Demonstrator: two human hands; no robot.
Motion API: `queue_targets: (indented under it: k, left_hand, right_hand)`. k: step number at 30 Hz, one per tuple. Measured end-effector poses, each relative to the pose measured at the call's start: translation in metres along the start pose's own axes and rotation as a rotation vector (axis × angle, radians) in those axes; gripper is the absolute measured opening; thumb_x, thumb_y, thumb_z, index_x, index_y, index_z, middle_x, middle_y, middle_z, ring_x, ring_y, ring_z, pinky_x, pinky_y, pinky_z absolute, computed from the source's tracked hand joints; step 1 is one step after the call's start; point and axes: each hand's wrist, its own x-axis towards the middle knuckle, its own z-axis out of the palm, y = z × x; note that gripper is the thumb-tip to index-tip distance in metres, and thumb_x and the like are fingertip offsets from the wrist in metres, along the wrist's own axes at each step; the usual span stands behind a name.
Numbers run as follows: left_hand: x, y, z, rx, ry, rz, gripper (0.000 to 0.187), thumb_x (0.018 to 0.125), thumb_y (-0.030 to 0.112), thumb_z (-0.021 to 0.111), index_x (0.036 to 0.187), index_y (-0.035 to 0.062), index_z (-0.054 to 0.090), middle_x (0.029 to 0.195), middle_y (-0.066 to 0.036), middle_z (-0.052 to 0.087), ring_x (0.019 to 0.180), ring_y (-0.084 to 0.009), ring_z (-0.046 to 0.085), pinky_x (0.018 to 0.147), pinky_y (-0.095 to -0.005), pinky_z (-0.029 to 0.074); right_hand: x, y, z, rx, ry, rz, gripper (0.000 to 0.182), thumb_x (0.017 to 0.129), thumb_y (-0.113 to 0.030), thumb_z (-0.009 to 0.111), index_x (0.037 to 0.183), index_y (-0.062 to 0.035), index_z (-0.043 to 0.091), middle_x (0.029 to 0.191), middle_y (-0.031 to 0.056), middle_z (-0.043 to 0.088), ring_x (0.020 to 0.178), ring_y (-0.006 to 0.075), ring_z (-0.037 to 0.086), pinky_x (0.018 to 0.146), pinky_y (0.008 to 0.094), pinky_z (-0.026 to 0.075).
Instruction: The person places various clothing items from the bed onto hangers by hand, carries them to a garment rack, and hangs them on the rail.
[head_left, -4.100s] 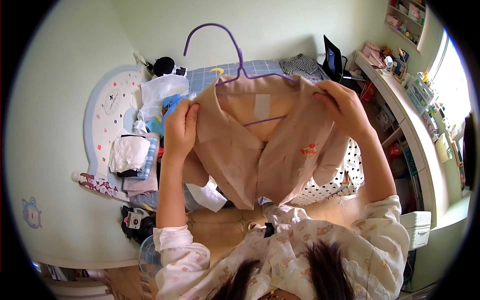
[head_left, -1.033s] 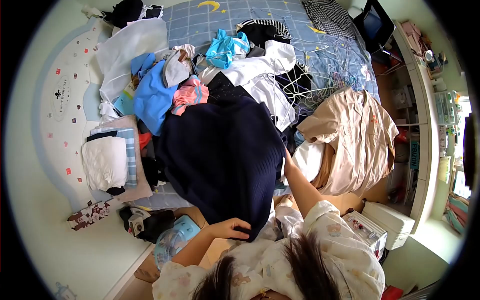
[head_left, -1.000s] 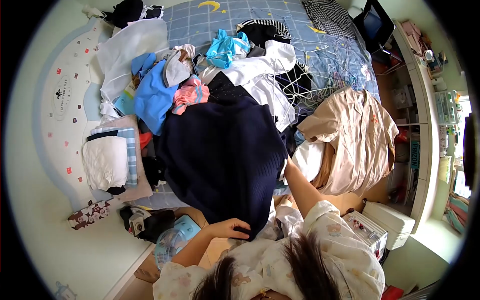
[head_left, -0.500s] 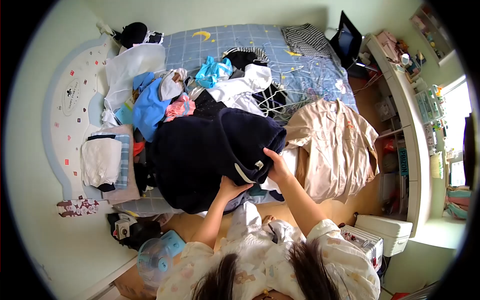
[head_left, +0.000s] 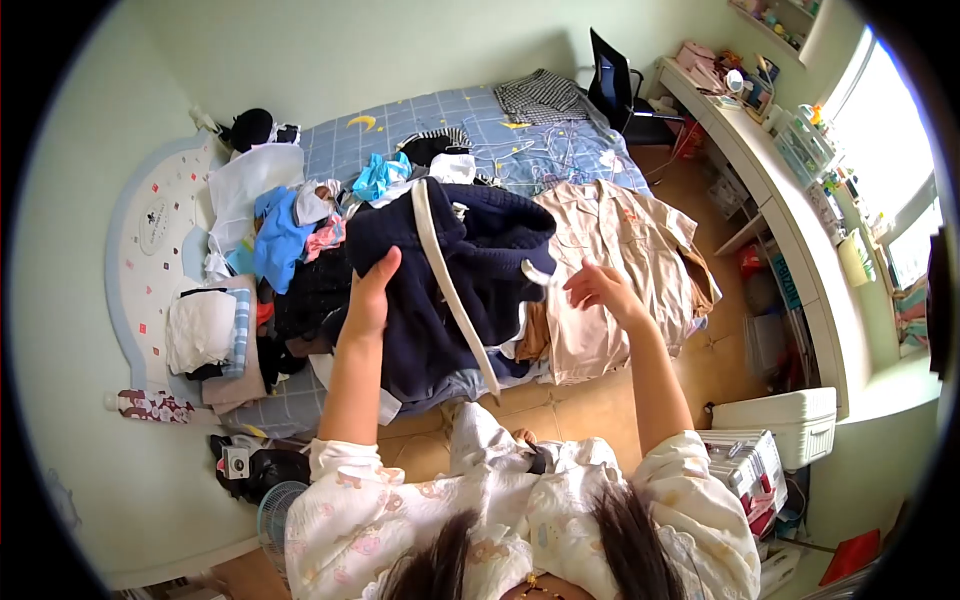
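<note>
A blue checked bed fills the room's middle. Above its near edge hangs a navy knit garment, a white strip running down it. The left hand, forearm upright, clamps its left side, thumb showing, fingers hidden. The right hand, arm also extended, is free of it, fingers bent and parted, before a beige shirt.

Free room above the beige shirt, navy garment in the way leftward
</note>
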Motion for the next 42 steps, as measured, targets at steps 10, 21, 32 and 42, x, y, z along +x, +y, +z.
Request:
queue_targets:
  k: [10,21,32,42]
  left_hand:
    - [-0.039,0.079,0.099,0.137,-0.224,-0.002,0.05,0.075,0.011,0.073,0.12,0.0008,0.056,0.113,-0.007,0.061,0.103,-0.0194,0.059,0.092,-0.0331,0.045]
    - [-0.098,0.118,0.07,0.372,-0.462,0.242,0.082,0.056,0.003,0.084,0.128,-0.007,0.046,0.126,-0.014,0.055,0.118,-0.0234,0.051,0.101,-0.0358,0.037]
    - [-0.081,0.162,-0.036,1.105,0.074,0.112,0.024,0.074,0.004,0.074,0.092,-0.0046,0.062,0.084,-0.005,0.065,0.078,-0.0093,0.058,0.074,-0.0241,0.047]
    - [0.013,0.114,-0.189,1.027,0.338,0.154,0.02,0.08,0.01,0.07,0.088,0.0015,0.054,0.082,0.001,0.055,0.075,-0.0071,0.048,0.069,-0.0231,0.041]
  right_hand:
    - [-0.034,0.031,0.045,0.091,0.131,-0.423,0.076,0.078,-0.019,0.074,0.138,-0.0031,0.031,0.13,0.0126,0.045,0.122,0.0232,0.042,0.101,0.0338,0.035]
    - [-0.062,-0.038,0.091,-0.319,0.248,-0.736,0.071,0.068,-0.019,0.078,0.127,0.0026,0.045,0.129,0.0161,0.05,0.12,0.0289,0.046,0.102,0.0366,0.035]
    - [0.016,-0.057,0.099,0.164,0.51,-1.043,0.02,0.086,0.003,0.054,0.106,0.0061,0.059,0.101,0.0076,0.065,0.092,0.0112,0.059,0.084,0.0236,0.044]
    - [0.189,-0.074,0.155,-0.085,0.337,-0.852,0.039,0.086,0.009,0.045,0.125,0.005,0.047,0.117,0.0115,0.058,0.11,0.0184,0.052,0.097,0.0283,0.037]
